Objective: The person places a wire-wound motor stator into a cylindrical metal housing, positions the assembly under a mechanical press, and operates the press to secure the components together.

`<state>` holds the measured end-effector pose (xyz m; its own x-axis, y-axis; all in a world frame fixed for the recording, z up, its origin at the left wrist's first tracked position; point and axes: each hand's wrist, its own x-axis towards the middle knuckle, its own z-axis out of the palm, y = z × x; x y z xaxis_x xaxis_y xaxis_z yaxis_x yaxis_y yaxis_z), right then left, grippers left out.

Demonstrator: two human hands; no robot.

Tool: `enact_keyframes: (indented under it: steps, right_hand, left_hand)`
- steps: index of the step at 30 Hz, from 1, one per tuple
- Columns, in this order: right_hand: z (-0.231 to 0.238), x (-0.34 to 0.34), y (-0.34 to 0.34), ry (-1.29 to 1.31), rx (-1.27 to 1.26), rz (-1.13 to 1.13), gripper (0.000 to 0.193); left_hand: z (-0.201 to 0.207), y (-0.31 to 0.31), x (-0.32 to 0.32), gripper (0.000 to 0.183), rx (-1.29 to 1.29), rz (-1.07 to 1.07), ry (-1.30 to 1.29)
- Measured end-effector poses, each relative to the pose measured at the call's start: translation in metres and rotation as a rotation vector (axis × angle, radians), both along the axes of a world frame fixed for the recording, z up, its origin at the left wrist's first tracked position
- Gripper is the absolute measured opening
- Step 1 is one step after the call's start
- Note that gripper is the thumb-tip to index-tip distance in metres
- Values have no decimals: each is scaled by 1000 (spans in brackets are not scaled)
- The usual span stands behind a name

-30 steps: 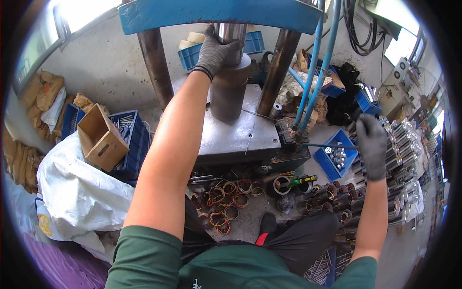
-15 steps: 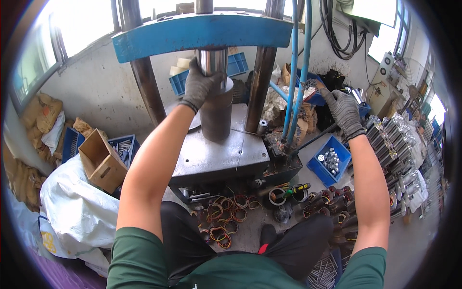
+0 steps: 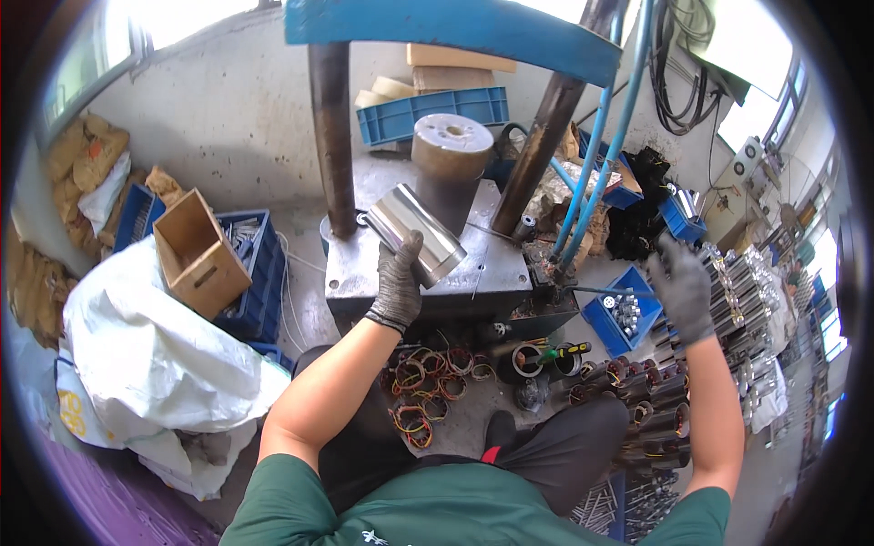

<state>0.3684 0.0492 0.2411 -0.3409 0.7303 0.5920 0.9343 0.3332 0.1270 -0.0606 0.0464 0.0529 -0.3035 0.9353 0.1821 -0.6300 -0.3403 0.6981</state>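
My left hand (image 3: 398,284), in a grey glove, is closed around a shiny metal cylinder (image 3: 414,235). The cylinder is tilted in front of a thick dark metal post (image 3: 448,187) with a flat round top. That post stands on the steel table (image 3: 360,278) of a press, beneath its blue crossbeam (image 3: 455,27). On the right, my gloved right hand (image 3: 683,289) is raised with its fingers stretched apart and nothing visible in it. Motion blurs this hand slightly. A thin dark lever (image 3: 605,290) ends close to it.
Wire-wound rings (image 3: 428,387) lie on the floor below the press. A blue bin (image 3: 622,314) of small metal parts and rows of motor parts (image 3: 655,400) are at right. At left are a wooden box (image 3: 202,255) and a white sack (image 3: 155,346). Dark columns (image 3: 332,136) flank the post.
My left hand has come down toward me, now holding the shiny cylinder tilted away from the post. My right hand has lowered away from the lever. The view has shifted.
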Motion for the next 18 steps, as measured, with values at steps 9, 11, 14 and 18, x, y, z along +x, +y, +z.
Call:
enact_keyframes:
  steps: [9,11,14,18]
  right_hand:
    - [-101,-104,-110,-13,-478,367,58]
    - [-115,-144,-97,156,-515,406,63]
    - [-125,-210,-65,470,-645,439,78]
    - [-166,-270,-23,517,-483,513,94]
  left_hand:
    - [-14,-12,-11,84,-160,92,-29]
    - [-7,-17,-10,83,-211,73,11]
    - [-18,-13,-8,80,-222,105,-17]
    - [-12,-18,-3,84,-166,17,-119]
